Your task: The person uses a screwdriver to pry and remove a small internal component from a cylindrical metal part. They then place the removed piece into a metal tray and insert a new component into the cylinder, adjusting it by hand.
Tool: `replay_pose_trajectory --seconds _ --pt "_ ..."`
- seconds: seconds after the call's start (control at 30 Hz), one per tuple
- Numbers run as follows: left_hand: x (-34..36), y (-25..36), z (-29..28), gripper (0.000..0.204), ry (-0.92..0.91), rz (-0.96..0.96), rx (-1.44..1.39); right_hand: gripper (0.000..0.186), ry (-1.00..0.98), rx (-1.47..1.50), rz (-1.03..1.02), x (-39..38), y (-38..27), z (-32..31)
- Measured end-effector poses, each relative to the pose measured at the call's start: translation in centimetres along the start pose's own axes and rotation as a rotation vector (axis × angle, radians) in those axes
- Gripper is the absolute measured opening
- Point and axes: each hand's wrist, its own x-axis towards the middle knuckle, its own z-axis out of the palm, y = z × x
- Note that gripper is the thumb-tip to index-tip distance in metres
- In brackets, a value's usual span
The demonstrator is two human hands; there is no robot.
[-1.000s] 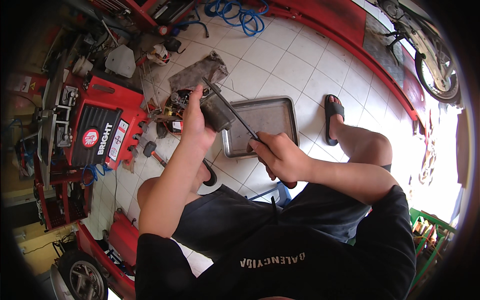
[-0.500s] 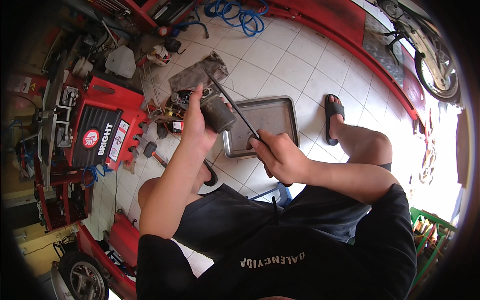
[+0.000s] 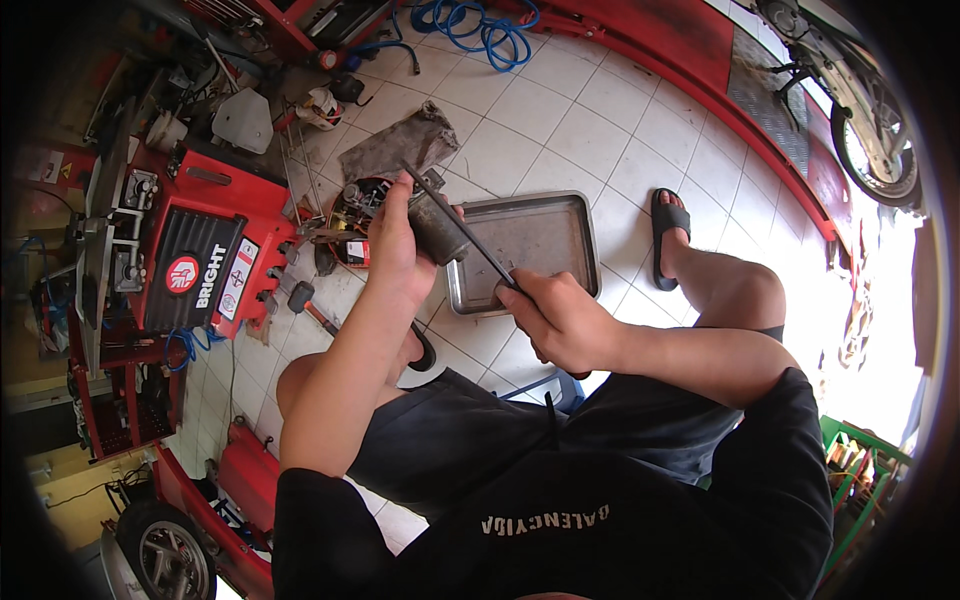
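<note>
Looks mid-job: left hand [image 3: 397, 240]'s wrapped round a grimy metal cylinder [image 3: 436, 230], right hand [image 3: 568, 318]'s closed tight on a long dark rod [image 3: 480, 246] angled along it. Cylinder's up by the tray [image 3: 540, 235]; can't tell what's finished or left.

A grimy grey metal cylinder [image 3: 438, 230] hides most fingers of the bare left hand [image 3: 394, 240]. The bare right hand [image 3: 568, 320] covers the lower part of a long, thin, dark rod [image 3: 482, 248]. The lower edge crops a black spoked wheel [image 3: 166, 550].
</note>
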Motion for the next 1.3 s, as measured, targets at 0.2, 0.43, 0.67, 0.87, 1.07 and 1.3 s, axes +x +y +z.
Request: replay_pose_trajectory --seconds 0.2,0.43,0.67,0.87,1.07,1.3 --pt "-0.5 0.1 0.5 0.044 0.015 -0.043 -0.042 0.027 0.016 -0.003 -0.008 0.3 0.6 0.2" --pt "-0.7 0.3 0.7 0.046 0.002 -0.039 0.016 0.025 0.115 -0.058 -0.202 0.8 2.3 0.6" --pt "-1.0 0.3 0.7 0.044 -0.023 -0.025 0.006 0.019 0.158 -0.131 -0.249 1.2 2.3 0.7" --pt "-1.4 0.3 1.3 0.041 -0.002 -0.033 0.015 0.020 0.154 -0.128 -0.222 1.7 2.1 0.6" --pt "-1.7 0.0 1.4 0.037 -0.035 -0.032 -0.018 0.020 0.161 -0.129 -0.255 1.8 1.7 0.8" --pt "-1.7 -0.1 1.3 0.033 -0.021 -0.008 0.004 0.022 0.153 -0.144 -0.263 2.0 1.3 0.6"
